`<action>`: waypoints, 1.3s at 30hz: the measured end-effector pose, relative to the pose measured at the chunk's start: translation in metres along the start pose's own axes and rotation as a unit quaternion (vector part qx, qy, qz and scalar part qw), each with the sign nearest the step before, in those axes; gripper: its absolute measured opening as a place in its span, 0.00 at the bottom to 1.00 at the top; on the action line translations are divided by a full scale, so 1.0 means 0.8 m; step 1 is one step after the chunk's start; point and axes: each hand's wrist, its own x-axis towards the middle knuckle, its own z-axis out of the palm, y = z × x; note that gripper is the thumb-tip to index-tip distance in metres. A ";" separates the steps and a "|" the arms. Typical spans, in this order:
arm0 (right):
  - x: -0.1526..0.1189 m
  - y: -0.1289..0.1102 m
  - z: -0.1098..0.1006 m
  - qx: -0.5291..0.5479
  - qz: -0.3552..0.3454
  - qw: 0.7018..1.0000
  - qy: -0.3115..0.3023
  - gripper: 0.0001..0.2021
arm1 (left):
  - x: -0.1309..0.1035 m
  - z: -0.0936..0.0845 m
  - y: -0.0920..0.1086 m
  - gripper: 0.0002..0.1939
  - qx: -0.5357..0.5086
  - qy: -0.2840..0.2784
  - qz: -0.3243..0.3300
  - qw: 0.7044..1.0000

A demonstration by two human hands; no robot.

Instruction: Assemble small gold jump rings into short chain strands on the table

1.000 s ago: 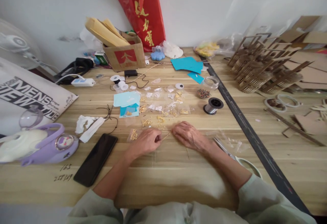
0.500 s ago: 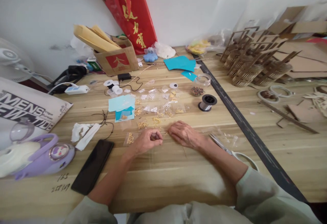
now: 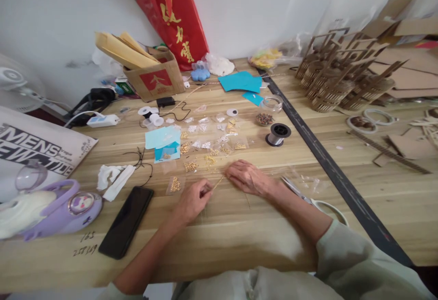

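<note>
A thin gold strand point(image 3: 218, 182) stretches between my two hands over the wooden table. My left hand point(image 3: 196, 198) pinches its near-left end between thumb and fingers. The other end runs under the closed fingers of my right hand point(image 3: 247, 177), which rests low on the table. A short gold chain piece point(image 3: 247, 200) hangs out below the right hand. Just beyond the hands lie loose gold pieces point(image 3: 210, 160) and small bags of gold beads point(image 3: 190, 166). Another bead bag point(image 3: 175, 184) is beside the left hand.
Scissors point(image 3: 301, 193) lie by my right forearm, a wire spool point(image 3: 278, 134) farther back. A black phone point(image 3: 126, 222) and a purple bottle point(image 3: 68, 204) are at the left. Blue sheets point(image 3: 163, 142) lie behind the left hand; wooden baskets point(image 3: 331, 85) stand back right.
My left hand has moved slightly left and toward me, and more of the gold strand shows between the hands. The right hand has hardly moved. The view has shifted a little.
</note>
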 end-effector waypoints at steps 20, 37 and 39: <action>-0.001 0.000 0.001 -0.007 -0.005 1.000 0.008 0.09 | -0.022 -0.009 0.012 0.08 0.297 -0.033 -0.035 0.954; 0.002 0.000 0.003 -0.019 -0.010 1.000 0.020 0.09 | 0.031 0.005 0.010 0.05 0.240 0.043 0.090 0.966; 0.002 0.000 0.003 -0.019 -0.006 1.000 0.018 0.09 | 0.031 0.007 0.008 0.05 0.226 0.047 0.090 0.969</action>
